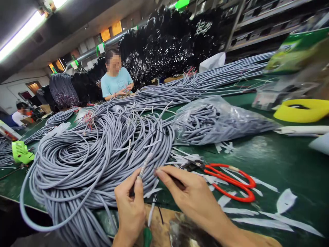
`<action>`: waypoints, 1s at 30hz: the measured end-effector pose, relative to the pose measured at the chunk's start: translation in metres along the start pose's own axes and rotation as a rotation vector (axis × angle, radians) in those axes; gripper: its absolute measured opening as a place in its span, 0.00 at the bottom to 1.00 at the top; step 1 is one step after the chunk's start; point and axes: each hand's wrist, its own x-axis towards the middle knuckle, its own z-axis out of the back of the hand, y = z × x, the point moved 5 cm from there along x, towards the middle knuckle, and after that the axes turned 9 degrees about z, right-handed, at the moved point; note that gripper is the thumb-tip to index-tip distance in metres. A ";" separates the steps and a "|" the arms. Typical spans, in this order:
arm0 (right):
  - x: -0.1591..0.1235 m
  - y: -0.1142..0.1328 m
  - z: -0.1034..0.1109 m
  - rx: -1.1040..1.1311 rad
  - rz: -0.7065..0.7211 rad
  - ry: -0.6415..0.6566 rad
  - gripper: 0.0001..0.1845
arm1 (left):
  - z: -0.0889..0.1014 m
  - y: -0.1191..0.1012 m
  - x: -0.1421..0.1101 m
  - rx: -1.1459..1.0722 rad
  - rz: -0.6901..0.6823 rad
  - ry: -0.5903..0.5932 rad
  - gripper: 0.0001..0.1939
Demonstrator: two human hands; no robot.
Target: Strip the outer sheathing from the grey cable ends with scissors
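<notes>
My left hand (131,199) is closed in a pinch around a cable end (146,163), whose pale, speckled tip points up and away from me. Just to its right, thumb and forefinger of my right hand (191,190) are pressed together; whatever they hold is too small to make out. A large coil of grey cable (74,164) lies beyond and left of both hands. Red-handled scissors (231,178) rest on the table to the right of my right hand, among strips of white wrapping (262,223).
A clear plastic bag (226,121) of short grey cable pieces lies on the green table (290,154). Toward the right stand a yellow ring-shaped object (303,110) and a green bag (282,55). A small green fan (22,152) is at left. A co-worker (117,82) in light blue works across the table.
</notes>
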 end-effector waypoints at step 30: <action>-0.007 0.025 0.000 -0.261 0.330 -0.033 0.17 | -0.004 -0.010 -0.004 0.088 -0.121 0.039 0.10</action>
